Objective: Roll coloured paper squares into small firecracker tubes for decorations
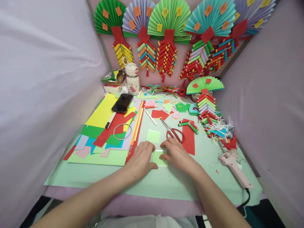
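Note:
My left hand [141, 158] and my right hand [177, 154] rest side by side on the mint-green table mat [166, 183], fingers curled down and pressing on a small light-green paper piece [159, 159] that lies between them. A second light-green paper square [153, 136] lies flat just beyond my fingertips. Red-handled scissors [173, 131] lie shut on the mat just past my right hand, next to a red paper strip [188, 139].
A stack of coloured paper sheets [106, 133] with a phone [122, 103], a pen and a tape ring [122, 131] lies left. A pink glue gun [234, 166] lies right. Paper rolls, scraps and a fan ornament [205, 95] fill the back right; a cup [132, 79] stands behind.

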`<state>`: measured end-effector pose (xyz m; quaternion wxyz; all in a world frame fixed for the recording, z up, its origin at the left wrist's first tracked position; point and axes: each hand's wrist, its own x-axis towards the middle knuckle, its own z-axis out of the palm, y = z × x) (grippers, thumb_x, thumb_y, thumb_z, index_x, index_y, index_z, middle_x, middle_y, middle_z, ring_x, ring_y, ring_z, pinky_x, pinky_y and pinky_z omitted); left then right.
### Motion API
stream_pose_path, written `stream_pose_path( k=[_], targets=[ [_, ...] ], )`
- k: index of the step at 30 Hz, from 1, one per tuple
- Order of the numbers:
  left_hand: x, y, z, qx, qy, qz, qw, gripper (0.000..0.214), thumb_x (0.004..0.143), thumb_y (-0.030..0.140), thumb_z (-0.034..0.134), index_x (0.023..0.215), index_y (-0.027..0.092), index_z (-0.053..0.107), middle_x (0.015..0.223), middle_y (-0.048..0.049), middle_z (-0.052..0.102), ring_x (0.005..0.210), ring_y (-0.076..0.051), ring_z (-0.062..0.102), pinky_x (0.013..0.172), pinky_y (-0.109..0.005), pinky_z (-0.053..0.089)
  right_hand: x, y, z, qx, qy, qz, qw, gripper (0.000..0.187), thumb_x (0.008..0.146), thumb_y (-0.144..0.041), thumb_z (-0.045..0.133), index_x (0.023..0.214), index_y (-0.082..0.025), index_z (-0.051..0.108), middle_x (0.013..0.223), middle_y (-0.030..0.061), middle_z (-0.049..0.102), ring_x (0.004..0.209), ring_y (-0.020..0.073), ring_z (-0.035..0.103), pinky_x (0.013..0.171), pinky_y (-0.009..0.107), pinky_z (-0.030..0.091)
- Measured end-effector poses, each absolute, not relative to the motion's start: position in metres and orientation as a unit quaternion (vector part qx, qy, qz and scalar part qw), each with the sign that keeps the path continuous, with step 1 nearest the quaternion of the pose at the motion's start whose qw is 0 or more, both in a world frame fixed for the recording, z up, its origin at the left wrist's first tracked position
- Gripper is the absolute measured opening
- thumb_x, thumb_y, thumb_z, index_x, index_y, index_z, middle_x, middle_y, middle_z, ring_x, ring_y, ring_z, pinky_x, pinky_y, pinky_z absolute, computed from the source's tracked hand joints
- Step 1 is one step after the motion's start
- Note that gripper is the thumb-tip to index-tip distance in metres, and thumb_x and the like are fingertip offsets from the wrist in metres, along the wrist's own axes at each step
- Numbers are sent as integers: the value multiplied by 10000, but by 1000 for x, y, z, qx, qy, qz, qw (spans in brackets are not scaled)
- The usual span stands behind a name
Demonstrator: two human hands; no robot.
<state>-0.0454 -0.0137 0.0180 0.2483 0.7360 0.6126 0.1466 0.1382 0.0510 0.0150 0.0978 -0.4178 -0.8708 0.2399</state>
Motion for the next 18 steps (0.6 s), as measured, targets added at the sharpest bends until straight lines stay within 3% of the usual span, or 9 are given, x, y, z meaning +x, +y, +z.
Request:
stream_pose_path(
  k=[6,10,14,18],
  targets=[
    [-44,-7,15,740,599,157,264,468,649,246,718,1055,228,487,1050,-46,523,1015,-251,475,851,-375,389,131,53,25,-447,-858,249,52,123,715,-117,625,758,-193,538,770,6,549,782,169,492,666,269,339],
    [-37,16,17,675,602,244,351,519,660,285,694,1132,228,486,1108,-66,555,1040,-243,514,839,-338,408,137,70,31,-427,-823,359,107,115,730,-105,562,757,-204,509,687,-39,532,659,119,479,581,229,307],
    [-29,42,20,571,582,351,460,218,770,387,575,853,186,555,792,-10,584,742,-160,539,649,-256,407,146,87,32,-412,-773,433,213,59,784,-201,572,785,-203,514,742,-36,543,684,110,490,602,217,344],
    [-26,51,22,503,577,405,500,199,752,367,595,737,170,567,688,16,555,674,-132,505,623,-231,391,150,94,22,-416,-709,505,265,104,819,-286,575,787,-198,530,720,-36,509,639,100,457,584,213,349]
  ],
)
